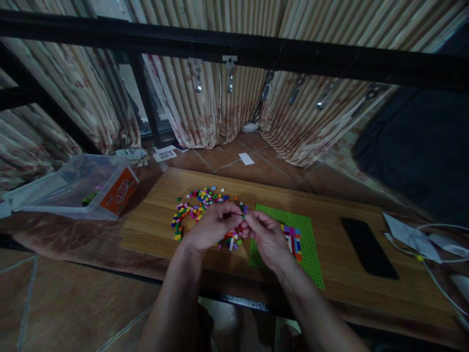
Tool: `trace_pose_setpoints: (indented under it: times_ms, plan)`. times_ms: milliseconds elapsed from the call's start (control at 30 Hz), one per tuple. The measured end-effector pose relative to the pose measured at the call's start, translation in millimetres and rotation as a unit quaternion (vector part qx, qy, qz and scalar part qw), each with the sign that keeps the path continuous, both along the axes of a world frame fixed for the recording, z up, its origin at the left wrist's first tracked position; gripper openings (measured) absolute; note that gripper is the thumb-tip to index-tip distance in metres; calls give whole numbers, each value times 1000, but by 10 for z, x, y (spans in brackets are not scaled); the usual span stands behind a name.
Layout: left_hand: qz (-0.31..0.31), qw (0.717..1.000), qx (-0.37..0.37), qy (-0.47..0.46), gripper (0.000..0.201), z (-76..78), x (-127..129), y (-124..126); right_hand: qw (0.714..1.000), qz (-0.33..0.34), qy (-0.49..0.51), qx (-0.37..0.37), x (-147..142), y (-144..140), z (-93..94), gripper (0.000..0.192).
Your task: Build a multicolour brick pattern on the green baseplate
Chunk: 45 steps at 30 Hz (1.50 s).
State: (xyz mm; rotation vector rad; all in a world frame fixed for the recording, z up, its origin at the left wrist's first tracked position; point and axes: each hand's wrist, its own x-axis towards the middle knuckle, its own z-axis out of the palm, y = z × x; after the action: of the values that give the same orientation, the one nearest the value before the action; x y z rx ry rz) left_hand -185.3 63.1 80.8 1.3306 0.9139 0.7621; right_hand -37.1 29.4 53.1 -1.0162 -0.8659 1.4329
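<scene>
My left hand (212, 226) and my right hand (268, 238) meet fingertip to fingertip above a low wooden table (351, 274), pinching small coloured bricks (242, 228) between them; which hand holds which piece is hard to tell. Under and left of the hands lies a scattered pile of tiny multicoloured bricks (198, 203). Just right of the hands is a green baseplate (309, 249) with a small patch of built bricks (293, 239) on it.
A black phone (368, 247) lies on the table's right part, with white paper and cables (421, 239) beyond it. A clear plastic box with an orange label (78, 188) stands on the floor at left. Curtains and a black rail cross the back.
</scene>
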Motion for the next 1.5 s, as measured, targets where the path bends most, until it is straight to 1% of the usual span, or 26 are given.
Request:
trace_pose_setpoints:
  times_ms: [167, 300, 367, 433, 533, 667, 800, 933, 1000, 1067, 1133, 1300, 1367, 1500]
  plan:
    - [12, 999, -10, -38, 16, 17, -15, 2, 993, 12, 103, -56, 0, 0, 57, 20]
    - [27, 999, -6, -33, 18, -11, -51, 12, 980, 29, 168, -102, 27, 17, 56, 18]
    - [31, 999, -1, -24, 17, -26, -51, 17, 981, 36, 157, -108, 29, 17, 54, 20]
    - [28, 999, -1, -22, 15, -30, -37, 20, 988, 37, 118, -94, 15, 10, 53, 23]
    - [25, 999, -15, -19, 12, -15, -1, 19, 996, 25, 68, -60, -18, -1, 40, 27]
    - [25, 999, -44, 2, 12, 6, 36, 11, 998, 3, 45, -44, -28, -6, 12, 27]
    - [26, 997, -76, -10, 17, 13, 38, 3, 995, 17, 82, -48, 1, 2, 23, 24]
    - [31, 996, -65, -48, 20, 26, 12, -1, 983, 26, 156, -89, 30, 24, 47, 19]
    - [37, 997, -54, -51, 19, 21, 5, 0, 975, 23, 190, -115, 40, 33, 47, 15]
    - [49, 997, -45, -45, 19, 2, 9, 4, 971, 22, 203, -126, 42, 35, 45, 14]
    - [61, 996, -49, -39, 18, -25, 25, 10, 976, 23, 179, -120, 33, 28, 41, 15]
    - [69, 994, -79, -36, 14, -92, 71, 26, 994, 17, 74, -75, -14, 5, 6, 24]
    - [70, 994, -81, -37, 13, -112, 81, 27, 996, 7, 59, -70, -13, 0, -20, 25]
    - [59, 992, -98, -56, 16, -129, 89, 10, 995, 34, 65, -69, 36, -3, -43, 24]
